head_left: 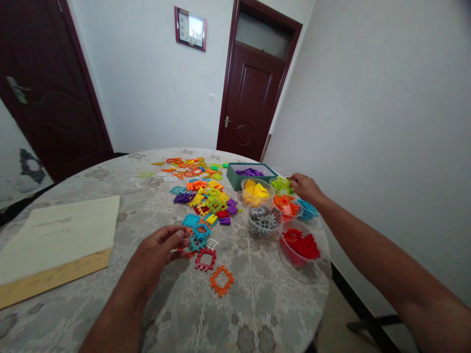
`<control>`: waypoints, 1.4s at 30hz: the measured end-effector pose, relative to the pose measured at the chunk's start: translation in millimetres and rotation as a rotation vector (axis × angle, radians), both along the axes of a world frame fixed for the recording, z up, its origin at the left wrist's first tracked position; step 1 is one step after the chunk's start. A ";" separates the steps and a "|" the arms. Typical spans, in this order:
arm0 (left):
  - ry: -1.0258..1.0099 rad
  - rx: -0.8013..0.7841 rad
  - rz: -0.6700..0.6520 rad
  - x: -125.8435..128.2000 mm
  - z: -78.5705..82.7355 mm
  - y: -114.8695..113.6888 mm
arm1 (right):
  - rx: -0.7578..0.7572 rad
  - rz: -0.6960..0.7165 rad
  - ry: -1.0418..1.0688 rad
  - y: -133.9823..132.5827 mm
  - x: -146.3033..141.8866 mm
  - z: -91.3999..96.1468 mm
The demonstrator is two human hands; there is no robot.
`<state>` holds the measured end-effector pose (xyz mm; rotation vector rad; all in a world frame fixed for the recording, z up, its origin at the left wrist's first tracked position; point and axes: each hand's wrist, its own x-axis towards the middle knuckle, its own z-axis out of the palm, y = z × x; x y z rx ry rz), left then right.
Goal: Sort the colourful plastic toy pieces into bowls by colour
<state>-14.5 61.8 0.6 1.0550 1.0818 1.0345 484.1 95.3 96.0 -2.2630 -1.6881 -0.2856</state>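
Observation:
My left hand (156, 250) is low over the table, its fingers loosely curved and partly apart. Its fingertips come up against blue square building pieces (198, 240) with toothed edges; no piece shows clearly in its grasp. At the far right, my right hand (307, 187) reaches to the bowl of light green pieces (282, 185). Its fingers are bent together at the rim, and whatever they hold is hidden. Near my left hand lie a dark red square frame piece (205, 259) and an orange frame piece (221, 281).
Clear bowls hold yellow (256, 191), orange (287, 207), grey (264, 218), red (300, 243) and blue pieces (307, 210). Behind them stands a green box (235, 182) with purple pieces. Mixed pieces (217, 200) are heaped mid-table. Paper (66, 230) lies at left.

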 end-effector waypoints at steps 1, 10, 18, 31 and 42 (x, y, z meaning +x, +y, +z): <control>-0.009 -0.009 0.033 -2.0 0.2 1.3 | -0.004 -0.022 -0.014 4.9 12.6 -1.9; -0.042 0.010 0.187 -10.5 0.3 6.7 | -0.137 -0.012 -0.109 24.4 45.9 -36.9; -0.065 0.036 0.163 -7.6 3.5 -0.8 | -0.224 -0.050 -0.186 28.8 48.0 -44.7; -0.084 0.043 0.211 -3.5 10.3 -7.0 | -0.101 -0.012 -0.244 29.0 -1.3 -31.5; -0.096 0.061 0.199 -2.6 10.1 -7.6 | -0.307 0.533 -0.072 51.2 -224.2 -39.9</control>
